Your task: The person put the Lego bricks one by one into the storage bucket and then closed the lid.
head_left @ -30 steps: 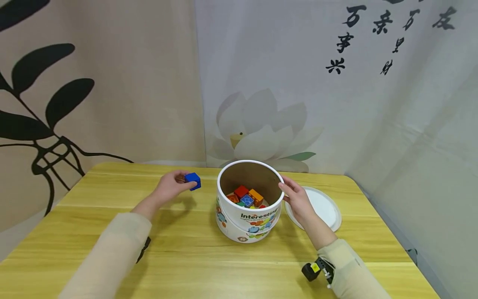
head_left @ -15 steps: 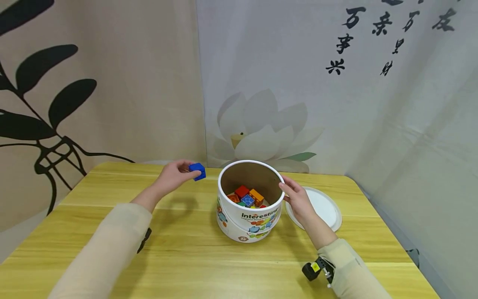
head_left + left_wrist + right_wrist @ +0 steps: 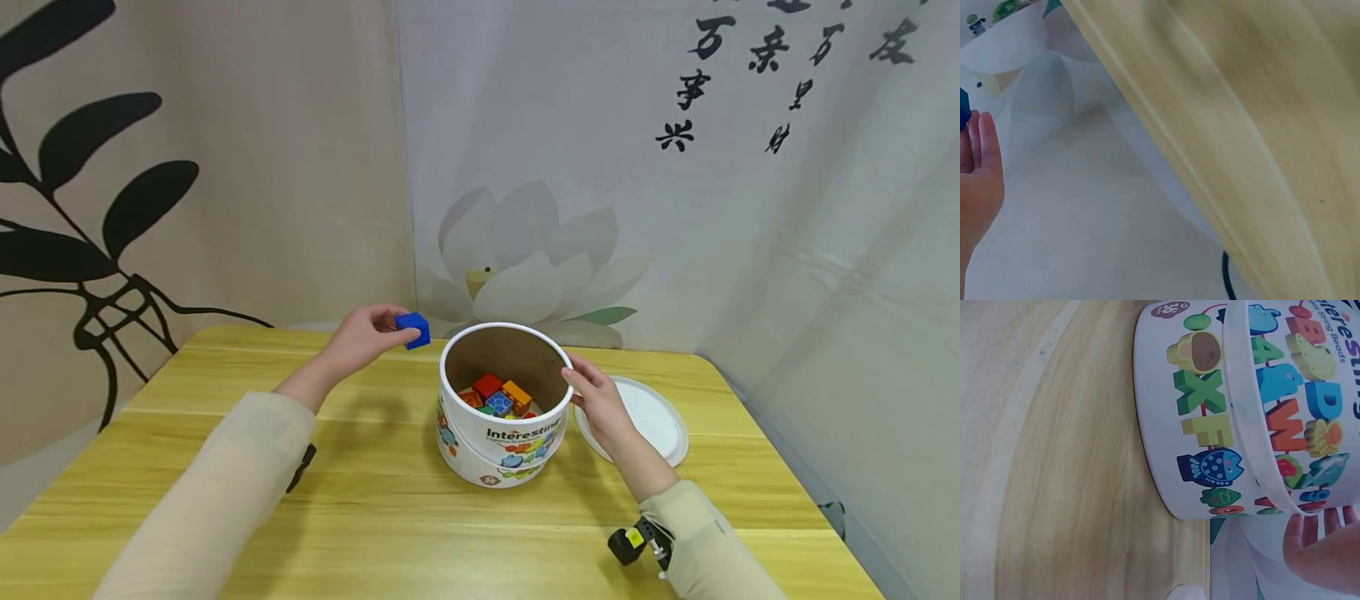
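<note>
Between thumb and fingers, my left hand (image 3: 367,337) pinches a blue block (image 3: 412,331), held up in the air left of a white bucket (image 3: 495,454). The left wrist view catches only a corner of the blue block (image 3: 964,107) past the fingertips. My right hand (image 3: 597,400) grips the bucket's right rim, thumb toward the inside and fingers along the outer wall. Inside the bucket lie several toy blocks, among them a red block (image 3: 487,385), an orange block (image 3: 516,397) and a patterned blue block (image 3: 498,404). Printed letters and animals cover the bucket's side in the right wrist view.
A round white lid (image 3: 652,421) lies flat on the wooden table (image 3: 390,533), to the right of the bucket and partly behind the right forearm. Behind the table hangs a printed curtain (image 3: 300,167). A small black device (image 3: 626,543) is strapped at the right wrist.
My left hand has risen and moved to the right with the blue block, nearer the bucket's upper left side. The right hand keeps its grip on the rim; the bucket stands in place.
</note>
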Action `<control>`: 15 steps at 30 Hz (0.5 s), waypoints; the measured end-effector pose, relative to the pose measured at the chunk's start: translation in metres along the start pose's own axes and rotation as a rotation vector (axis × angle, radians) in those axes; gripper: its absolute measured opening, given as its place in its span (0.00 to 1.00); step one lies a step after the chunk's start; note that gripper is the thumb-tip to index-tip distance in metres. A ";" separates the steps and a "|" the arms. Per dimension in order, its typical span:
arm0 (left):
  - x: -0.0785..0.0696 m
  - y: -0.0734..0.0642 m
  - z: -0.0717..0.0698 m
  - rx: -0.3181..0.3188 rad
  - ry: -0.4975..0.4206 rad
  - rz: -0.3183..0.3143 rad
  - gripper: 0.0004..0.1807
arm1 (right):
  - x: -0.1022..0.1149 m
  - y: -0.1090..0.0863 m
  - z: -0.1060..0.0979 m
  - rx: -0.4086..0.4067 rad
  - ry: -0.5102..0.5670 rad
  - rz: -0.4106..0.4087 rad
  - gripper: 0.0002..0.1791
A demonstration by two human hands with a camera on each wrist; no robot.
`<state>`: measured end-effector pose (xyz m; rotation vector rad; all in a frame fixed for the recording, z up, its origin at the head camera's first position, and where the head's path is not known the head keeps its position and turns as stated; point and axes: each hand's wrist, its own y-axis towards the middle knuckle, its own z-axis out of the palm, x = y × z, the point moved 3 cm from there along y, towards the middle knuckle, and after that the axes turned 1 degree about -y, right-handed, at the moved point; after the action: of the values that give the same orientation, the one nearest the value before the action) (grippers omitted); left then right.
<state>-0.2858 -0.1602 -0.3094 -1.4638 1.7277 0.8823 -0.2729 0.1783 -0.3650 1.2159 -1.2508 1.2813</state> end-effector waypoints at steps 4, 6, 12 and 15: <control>-0.011 0.002 0.005 0.011 -0.023 0.015 0.26 | 0.000 0.000 0.000 0.000 -0.006 -0.001 0.26; -0.016 0.002 0.009 0.020 -0.031 0.024 0.26 | 0.000 0.000 0.000 -0.006 -0.005 -0.001 0.26; -0.034 0.004 0.024 0.056 -0.055 0.071 0.24 | -0.001 0.000 0.000 -0.012 -0.010 -0.008 0.25; -0.042 0.006 0.033 0.071 -0.063 0.091 0.25 | -0.001 0.000 -0.001 -0.007 -0.017 -0.015 0.25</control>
<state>-0.2840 -0.1103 -0.2909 -1.3063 1.7723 0.8959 -0.2725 0.1792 -0.3659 1.2315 -1.2545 1.2571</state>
